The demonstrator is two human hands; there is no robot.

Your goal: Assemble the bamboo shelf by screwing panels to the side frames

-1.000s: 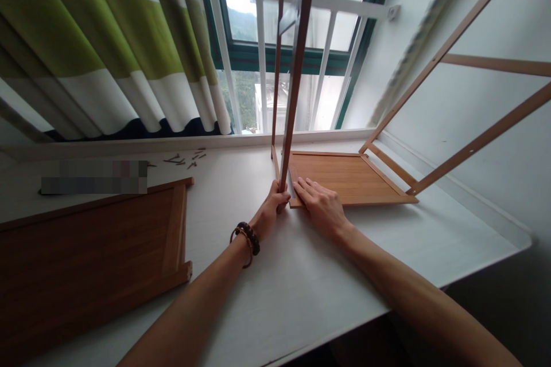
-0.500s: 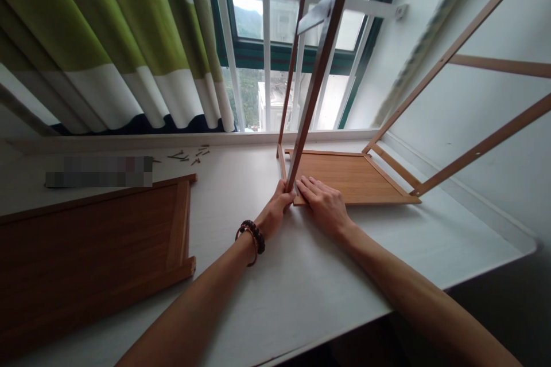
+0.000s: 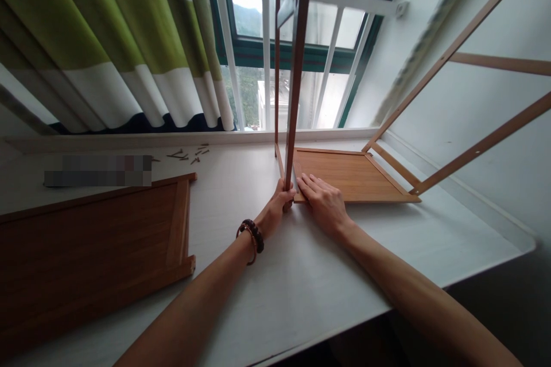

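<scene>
Grasping the upright frame (image 3: 295,80) toward twelve o'clock, my left hand (image 3: 275,206) borders the panel (image 3: 364,175) at three; remotely I see my right hand (image 3: 325,202) flat, unclenched, near its left edge, tabletop (image 3: 275,298) opening toward six.

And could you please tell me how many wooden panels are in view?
2. The darker panel is at the left, cut off by the picture's edge; the lighter panel is right of centre, under the right hand. Others outside the picture cannot be ruled out.
</scene>
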